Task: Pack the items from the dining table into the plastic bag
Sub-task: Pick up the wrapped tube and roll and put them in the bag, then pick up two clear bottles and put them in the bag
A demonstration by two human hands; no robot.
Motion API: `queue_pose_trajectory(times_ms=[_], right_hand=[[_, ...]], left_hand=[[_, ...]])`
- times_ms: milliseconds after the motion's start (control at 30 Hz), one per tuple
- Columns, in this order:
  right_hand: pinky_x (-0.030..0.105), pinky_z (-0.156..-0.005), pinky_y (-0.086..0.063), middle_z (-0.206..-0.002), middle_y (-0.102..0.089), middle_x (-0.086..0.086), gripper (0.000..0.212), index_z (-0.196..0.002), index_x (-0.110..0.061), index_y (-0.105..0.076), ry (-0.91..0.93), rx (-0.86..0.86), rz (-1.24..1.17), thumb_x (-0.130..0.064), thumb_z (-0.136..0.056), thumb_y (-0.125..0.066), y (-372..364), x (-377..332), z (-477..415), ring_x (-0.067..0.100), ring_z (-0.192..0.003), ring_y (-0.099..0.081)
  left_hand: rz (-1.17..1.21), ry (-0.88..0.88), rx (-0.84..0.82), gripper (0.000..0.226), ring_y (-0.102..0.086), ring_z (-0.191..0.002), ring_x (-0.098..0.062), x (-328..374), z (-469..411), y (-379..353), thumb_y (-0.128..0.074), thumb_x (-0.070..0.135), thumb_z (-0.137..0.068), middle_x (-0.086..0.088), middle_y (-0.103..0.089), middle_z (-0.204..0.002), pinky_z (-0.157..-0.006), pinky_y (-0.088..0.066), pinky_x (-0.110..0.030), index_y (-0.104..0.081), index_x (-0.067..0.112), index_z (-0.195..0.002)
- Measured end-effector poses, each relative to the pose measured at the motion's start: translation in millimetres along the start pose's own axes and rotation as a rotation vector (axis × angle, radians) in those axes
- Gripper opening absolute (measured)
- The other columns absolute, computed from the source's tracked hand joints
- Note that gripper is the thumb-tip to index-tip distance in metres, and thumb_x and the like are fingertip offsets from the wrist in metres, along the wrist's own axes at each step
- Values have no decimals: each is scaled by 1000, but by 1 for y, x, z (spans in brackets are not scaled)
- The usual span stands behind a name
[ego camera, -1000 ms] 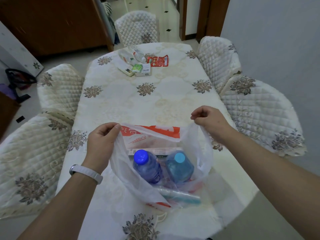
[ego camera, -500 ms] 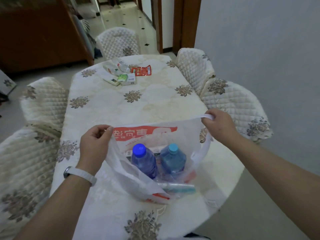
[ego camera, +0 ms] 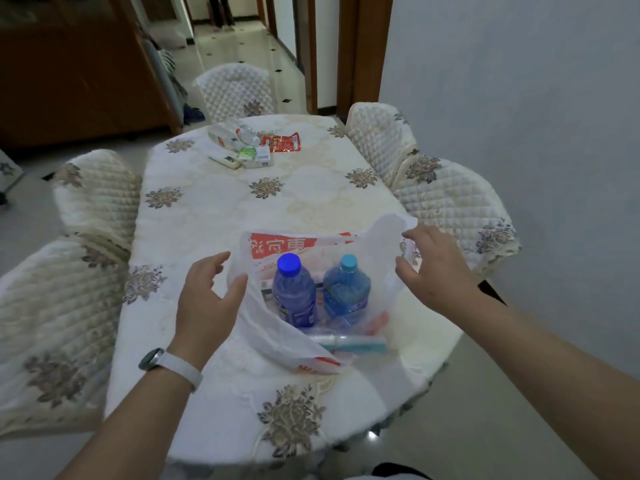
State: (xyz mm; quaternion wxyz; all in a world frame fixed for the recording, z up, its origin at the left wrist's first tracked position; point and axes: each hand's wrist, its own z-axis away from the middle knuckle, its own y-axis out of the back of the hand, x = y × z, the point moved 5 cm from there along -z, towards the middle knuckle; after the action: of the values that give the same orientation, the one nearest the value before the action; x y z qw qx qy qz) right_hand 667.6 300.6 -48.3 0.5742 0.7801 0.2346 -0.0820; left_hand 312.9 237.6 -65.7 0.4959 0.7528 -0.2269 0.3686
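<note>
Two-handed, hovering at the plastic bag [ego camera: 270, 327] sitting on the near end of the table [ego camera: 214, 216]. Keeping left hand [ego camera: 204, 303] open and relaxed by its left rim, gripping nothing. Spreading right hand [ego camera: 433, 271] loose at the right handle, holding nothing either. Seeing blue bottle [ego camera: 294, 296] and teal bottle [ego camera: 346, 292] standing inside.

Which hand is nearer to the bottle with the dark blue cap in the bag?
Left. The left hand is close beside the dark-blue-capped bottle, at the plastic bag rim; the right hand is farther, past the light-blue-capped bottle.
</note>
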Motion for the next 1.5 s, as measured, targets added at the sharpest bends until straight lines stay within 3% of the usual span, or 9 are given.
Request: queue_pose_trajectory(times_ms=[167,367,600,700,1133,1500], right_hand=[[39,-83,-51,-108,-64,8,37,-108,-8,-66,236,-20,55,-33,-82,-56,1,-19,18,30,-93,-61],[40,-70,-51,-102,-65,7,36,-98,-9,-67,394,-197,110,-35,-81,-50,-22,-26,50,29,-85,-60],[37,-72,-51,-101,-65,3,41,-101,-15,-66,496,-393,73,-45,-83,-47,-53,-44,94,25,-90,-60],[35,-75,-49,-108,-64,-1,41,-107,-20,-65,552,-399,52,-51,-86,-50,-57,-75,106,21,-96,-59],[40,-85,-50,-122,-62,3,44,-117,-18,-61,762,-402,-26,-49,-88,-48,-116,-247,131,26,-107,-58],[39,-85,-49,-119,-64,5,47,-113,-17,-65,888,-350,-30,-48,-85,-44,-197,-510,166,27,-107,-60]], left_hand=[[-234,-120,-24,41,-51,-123,-21,11,44,10,-69,23,-90,-5,-57,-131,-103,-40,-33,-60,12,-128],[-424,-185,-75,52,-51,-123,-20,32,97,6,-51,44,-87,-7,-60,-131,-103,-38,-31,-63,13,-127],[-601,-219,-132,49,-58,-117,-30,33,151,6,-52,41,-88,-13,-61,-131,-96,-51,-45,-66,10,-124],[-672,-217,-109,48,-59,-118,-32,26,173,23,-52,40,-89,-13,-60,-131,-95,-51,-48,-66,10,-124],[-735,-31,40,49,-53,-123,-29,-60,208,151,-51,42,-88,-9,-56,-136,-99,-45,-50,-63,16,-127],[-767,28,155,48,-54,-121,-32,-212,217,352,-48,42,-89,-11,-57,-135,-98,-44,-48,-64,17,-126]])
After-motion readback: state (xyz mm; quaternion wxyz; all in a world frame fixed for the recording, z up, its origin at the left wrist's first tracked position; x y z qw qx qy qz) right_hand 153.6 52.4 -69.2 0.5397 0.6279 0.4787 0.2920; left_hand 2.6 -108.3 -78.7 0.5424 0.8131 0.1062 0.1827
